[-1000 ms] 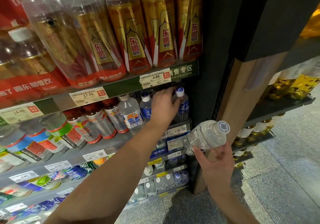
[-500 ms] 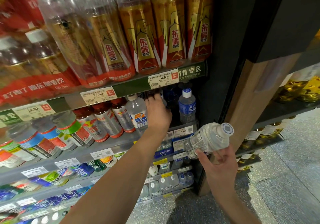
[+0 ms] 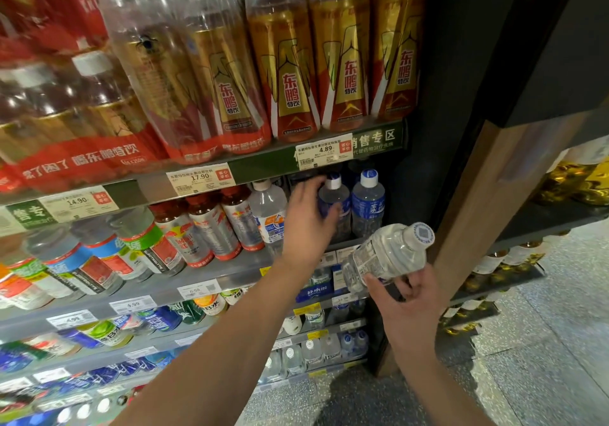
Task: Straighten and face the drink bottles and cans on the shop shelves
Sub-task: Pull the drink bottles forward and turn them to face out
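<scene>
My left hand (image 3: 304, 223) reaches into the second shelf and grips a blue-labelled water bottle (image 3: 335, 195) with a white cap, thumb across its front. A second blue-labelled bottle (image 3: 368, 202) stands upright just right of it, against the dark shelf wall. My right hand (image 3: 407, 297) holds a clear water bottle (image 3: 384, 259) from below in front of the shelves. That bottle is tilted, its white cap toward the upper right.
Shrink-wrapped packs of gold and red drink bottles (image 3: 290, 63) fill the top shelf. Left of my hand stand a clear bottle (image 3: 268, 209) and red-capped bottles (image 3: 211, 228). A wooden post (image 3: 474, 201) rises at right, with oil bottles (image 3: 573, 178) behind it. Lower shelves hold small bottles (image 3: 313, 353).
My left hand has come out from deep in the shelf, bringing a blue-labelled bottle forward beside the other one. My right hand still holds the clear bottle.
</scene>
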The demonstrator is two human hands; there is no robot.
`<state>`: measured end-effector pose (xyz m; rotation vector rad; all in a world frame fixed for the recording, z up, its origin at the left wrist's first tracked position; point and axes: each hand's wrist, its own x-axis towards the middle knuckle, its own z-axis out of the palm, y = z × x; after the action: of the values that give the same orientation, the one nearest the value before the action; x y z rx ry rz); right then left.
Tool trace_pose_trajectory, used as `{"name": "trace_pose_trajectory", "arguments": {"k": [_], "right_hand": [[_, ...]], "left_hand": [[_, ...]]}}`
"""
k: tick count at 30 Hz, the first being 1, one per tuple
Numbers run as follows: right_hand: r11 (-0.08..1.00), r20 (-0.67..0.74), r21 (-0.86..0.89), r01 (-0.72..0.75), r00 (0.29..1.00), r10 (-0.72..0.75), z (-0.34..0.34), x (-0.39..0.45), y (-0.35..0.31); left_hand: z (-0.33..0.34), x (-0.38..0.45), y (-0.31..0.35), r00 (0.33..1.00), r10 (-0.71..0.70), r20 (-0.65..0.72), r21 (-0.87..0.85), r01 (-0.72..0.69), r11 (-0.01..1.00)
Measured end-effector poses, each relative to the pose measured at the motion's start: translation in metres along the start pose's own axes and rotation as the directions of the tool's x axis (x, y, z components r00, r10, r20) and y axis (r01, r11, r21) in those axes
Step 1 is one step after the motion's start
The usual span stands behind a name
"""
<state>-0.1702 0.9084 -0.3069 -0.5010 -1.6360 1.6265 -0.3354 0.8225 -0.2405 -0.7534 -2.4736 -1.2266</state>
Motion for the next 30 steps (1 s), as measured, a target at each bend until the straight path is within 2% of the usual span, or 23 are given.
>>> {"name": "trace_pose_trajectory", "arguments": {"k": [2, 3, 4, 6, 9, 11, 14, 19, 26, 30], "right_hand": [[0.999, 0.027, 0.004, 0.047, 0.999, -0.047, 0.011, 0.007, -0.005], [0.997, 0.043, 0.0, 0.075, 0.996, -0.075, 0.018, 0.01, -0.007], [0.996, 0.062, -0.007, 0.094, 0.994, -0.093, 0.026, 0.014, -0.009], [0.994, 0.096, -0.018, 0.105, 0.99, -0.103, 0.044, 0.023, -0.009], [0.998, 0.102, -0.01, 0.055, 0.993, -0.054, 0.074, 0.037, -0.007], [1.0, 0.102, -0.005, 0.031, 0.994, -0.03, 0.089, 0.041, -0.005], [0.99, 0.112, -0.111, 0.09, 0.991, -0.078, 0.105, 0.042, -0.001], [0.93, 0.087, -0.34, 0.135, 0.99, -0.112, 0.128, 0.043, 0.001], [0.909, 0.029, -0.404, 0.106, 0.994, -0.103, 0.151, 0.051, -0.004], [0.816, -0.024, -0.571, 0.094, 0.991, -0.131, 0.15, 0.044, 0.008]], "left_hand": [[-0.014, -0.029, -0.018, 0.95, 0.053, -0.307, -0.027, -0.064, 0.998], [-0.019, -0.042, -0.029, 0.915, -0.011, -0.403, -0.062, -0.016, 0.998], [-0.021, -0.052, -0.039, 0.893, -0.122, -0.434, -0.125, 0.074, 0.989], [-0.023, -0.058, -0.056, 0.887, -0.3, -0.352, -0.217, 0.234, 0.948], [-0.025, -0.05, -0.072, 0.909, -0.369, -0.193, -0.26, 0.315, 0.913], [-0.026, -0.047, -0.081, 0.906, -0.397, -0.149, -0.284, 0.346, 0.894], [-0.027, -0.05, -0.093, 0.889, -0.423, -0.174, -0.232, 0.381, 0.895], [-0.03, -0.052, -0.108, 0.872, -0.469, -0.141, -0.255, 0.426, 0.868], [-0.028, -0.049, -0.109, 0.867, -0.479, -0.136, -0.291, 0.427, 0.856], [-0.029, -0.048, -0.108, 0.869, -0.477, -0.136, -0.292, 0.425, 0.857]]}}
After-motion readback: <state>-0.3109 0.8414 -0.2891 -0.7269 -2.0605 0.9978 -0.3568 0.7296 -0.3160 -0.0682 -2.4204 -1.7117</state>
